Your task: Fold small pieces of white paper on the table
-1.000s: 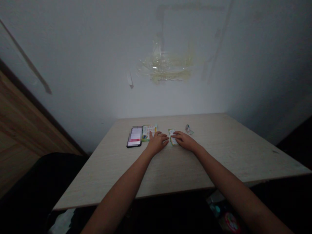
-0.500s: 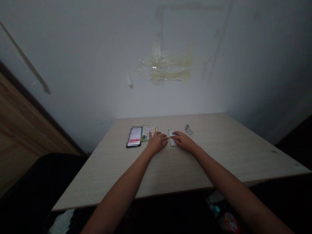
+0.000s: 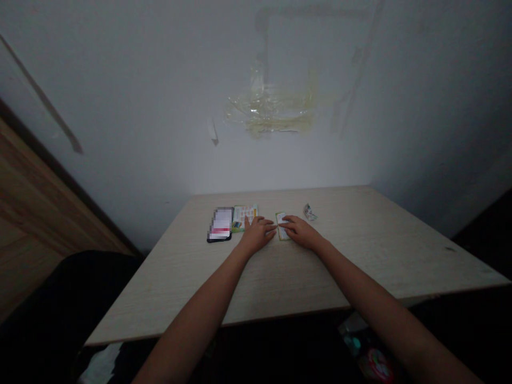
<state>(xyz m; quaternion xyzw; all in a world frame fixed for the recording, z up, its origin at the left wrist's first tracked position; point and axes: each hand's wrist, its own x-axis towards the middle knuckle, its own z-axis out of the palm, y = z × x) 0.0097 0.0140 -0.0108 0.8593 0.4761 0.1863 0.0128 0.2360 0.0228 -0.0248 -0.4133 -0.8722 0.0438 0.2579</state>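
Observation:
My left hand point(image 3: 259, 233) rests with its fingers stretched out, partly over the right edge of a printed paper sheet point(image 3: 241, 213). Its fingertips reach the left edge of a small green-bordered printed paper point(image 3: 282, 233). On that small paper lies my right hand point(image 3: 301, 231), fingers extended and covering its right part. A phone point(image 3: 220, 224), its screen blurred out, lies left of the printed sheet. Beyond my right hand is a small crumpled scrap point(image 3: 309, 212) that looks like paper or wrapping.
The pale wooden table point(image 3: 192, 288) meets a wall point(image 3: 160, 106) at its far edge. Clear tape point(image 3: 272, 109) clings to the wall. Below the table's front edge, several items, one of them pink point(image 3: 378, 362), show dimly. A dark shape point(image 3: 80, 288) stands at the left.

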